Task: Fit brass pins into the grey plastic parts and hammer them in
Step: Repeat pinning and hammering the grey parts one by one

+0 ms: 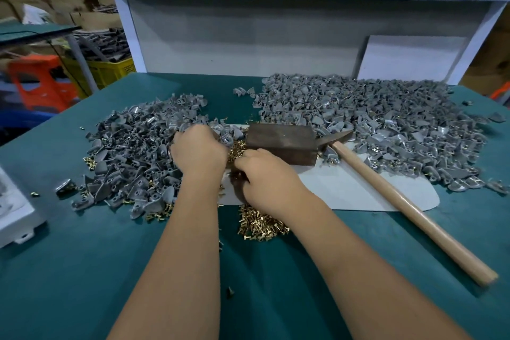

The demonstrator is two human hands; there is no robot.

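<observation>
My left hand (197, 150) curled, its grip hidden in the left heap of grey plastic parts (129, 163), my right hand (265, 176) curled, grip unclear, over brass pins (262, 222), dark block (283, 142) just beyond, hammer (408, 207) resting right, green surface (82, 270).

Both bare forearms are reaching forward, converging near centre. Left hand (198, 152) is lying knuckles-up, fingers curling down and hidden. Right hand (266, 174) is sitting just beside it, fingers curling downward; grip unclear.
</observation>
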